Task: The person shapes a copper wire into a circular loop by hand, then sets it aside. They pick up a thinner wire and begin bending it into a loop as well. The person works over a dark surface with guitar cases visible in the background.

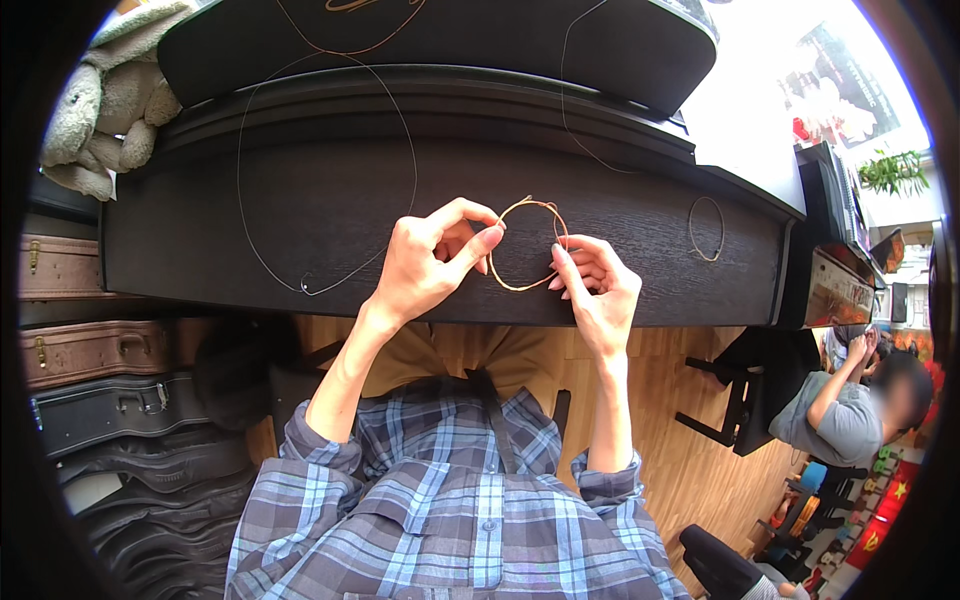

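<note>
A small coil of copper-coloured wire string (517, 289) is held up between my two hands, above the front part of a dark wooden lid or tabletop (480, 180). My left hand (425, 260) pinches the coil's left side between thumb and fingers. On the right side, my right hand (600, 285) grips it the same way, fingers curled. A large loose loop of thin wire string (306, 292) lies to the left, its ends crossing near the back ledge. Another small coiled string (706, 258) rests on the right of the surface.
A thin loose string (564, 100) hangs over the raised back panel. Plush toy (120, 100) at far left, above brown and black instrument cases (125, 395). To the right are a black stand (735, 405) on the wooden floor and another person (840, 405) in grey.
</note>
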Available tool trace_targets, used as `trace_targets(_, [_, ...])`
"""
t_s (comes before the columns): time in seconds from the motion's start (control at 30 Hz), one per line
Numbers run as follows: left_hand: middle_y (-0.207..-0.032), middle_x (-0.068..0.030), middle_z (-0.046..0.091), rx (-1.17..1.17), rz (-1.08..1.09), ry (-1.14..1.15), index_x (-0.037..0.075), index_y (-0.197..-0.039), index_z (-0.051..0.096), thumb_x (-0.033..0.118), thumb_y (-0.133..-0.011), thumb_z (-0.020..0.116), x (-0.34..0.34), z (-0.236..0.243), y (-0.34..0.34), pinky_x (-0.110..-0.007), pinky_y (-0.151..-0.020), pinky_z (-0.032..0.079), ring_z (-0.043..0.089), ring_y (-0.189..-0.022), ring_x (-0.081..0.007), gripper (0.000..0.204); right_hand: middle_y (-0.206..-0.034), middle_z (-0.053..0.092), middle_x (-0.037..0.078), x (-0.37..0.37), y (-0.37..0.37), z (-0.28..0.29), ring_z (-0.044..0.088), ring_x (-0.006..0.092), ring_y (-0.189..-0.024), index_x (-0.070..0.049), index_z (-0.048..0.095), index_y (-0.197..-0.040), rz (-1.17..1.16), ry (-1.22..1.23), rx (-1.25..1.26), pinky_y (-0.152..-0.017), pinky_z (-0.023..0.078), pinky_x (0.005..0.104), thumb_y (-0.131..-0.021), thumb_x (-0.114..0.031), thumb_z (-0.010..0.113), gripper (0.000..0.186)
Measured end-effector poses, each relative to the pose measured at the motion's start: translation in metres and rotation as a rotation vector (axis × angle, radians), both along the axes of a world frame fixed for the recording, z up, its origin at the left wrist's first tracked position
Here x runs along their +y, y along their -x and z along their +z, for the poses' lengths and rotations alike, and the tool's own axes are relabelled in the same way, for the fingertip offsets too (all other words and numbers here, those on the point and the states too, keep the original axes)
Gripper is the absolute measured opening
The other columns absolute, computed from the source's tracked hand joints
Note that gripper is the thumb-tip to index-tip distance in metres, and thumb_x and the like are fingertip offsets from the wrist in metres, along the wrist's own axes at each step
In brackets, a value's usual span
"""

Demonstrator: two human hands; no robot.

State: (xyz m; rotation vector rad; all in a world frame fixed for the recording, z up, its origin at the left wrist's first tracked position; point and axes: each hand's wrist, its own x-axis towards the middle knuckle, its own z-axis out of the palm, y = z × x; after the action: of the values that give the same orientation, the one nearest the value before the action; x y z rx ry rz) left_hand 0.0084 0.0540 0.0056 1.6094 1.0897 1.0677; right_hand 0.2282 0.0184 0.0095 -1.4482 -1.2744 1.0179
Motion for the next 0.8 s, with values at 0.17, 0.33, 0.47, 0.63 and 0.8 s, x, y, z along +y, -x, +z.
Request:
trace_targets(0.17, [-0.064, -0.0025, 0.069, -0.017, 0.083, 0.018, 0.004, -0.108, 0.069, 0.022, -0.102, 0.064, 0.001, 0.000, 0.000, -0.020, -0.043, 0.037, 0.053, -0.046, -0.0031, 0.019, -0.084, 0.072, 0.009, 0.001, -0.001, -0.004, 0.070, 0.0114, -0.069, 0.002, 0.068, -0.111, -0.112, -0.104, 0.071, -0.061, 0.056, 0.0225, -0.095, -0.007, 0.072, 0.019])
trace_targets(0.33, [-0.063, -0.0028, 0.068, 0.058, 0.078, 0.023, 0.004, -0.108, 0.069, 0.017, -0.103, 0.062, 0.002, 0.001, -0.003, -0.021, -0.044, 0.038, 0.053, -0.046, -0.0031, 0.016, -0.087, 0.072, 0.011, 0.000, -0.043, 0.001, 0.069, 0.0124, -0.071, 0.002, 0.068, -0.115, -0.324, -0.216, 0.139, -0.066, 0.058, 0.0254, -0.097, -0.005, 0.068, 0.019])
trace_targets(0.47, [-0.060, 0.0004, 0.067, 0.075, 0.096, -0.013, 0.008, -0.103, 0.071, 0.016, -0.099, 0.067, 0.000, 0.001, -0.006, -0.021, -0.044, 0.032, 0.049, -0.045, -0.0006, 0.010, -0.087, 0.071, 0.010, 0.003, -0.101, 0.007, 0.069, 0.0125, -0.071, 0.003, 0.068, -0.117, -0.506, -0.255, 0.009, -0.066, 0.058, 0.0254, -0.099, -0.009, 0.066, 0.022])
trace_targets(0.63, [-0.060, 0.0006, 0.067, 0.135, 0.103, -0.025, 0.008, -0.099, 0.071, 0.014, -0.098, 0.068, 0.001, -0.003, -0.006, -0.021, -0.044, 0.032, 0.050, -0.047, -0.0007, 0.008, -0.087, 0.072, 0.011, 0.004, -0.158, 0.002, 0.070, 0.0131, -0.072, 0.004, 0.068, -0.120, -0.571, -0.271, -0.032, -0.066, 0.059, 0.0252, -0.099, -0.008, 0.066, 0.024])
trace_targets(0.8, [-0.062, 0.0001, 0.067, 0.105, 0.109, -0.014, 0.006, -0.098, 0.071, 0.012, -0.098, 0.068, -0.001, -0.004, -0.006, -0.021, -0.045, 0.033, 0.057, -0.050, -0.0017, 0.007, -0.091, 0.072, 0.013, 0.006, -0.184, -0.002, 0.072, 0.0153, -0.076, 0.005, 0.066, -0.123, -0.535, -0.219, -0.094, -0.069, 0.061, 0.0261, -0.098, -0.005, 0.067, 0.027])
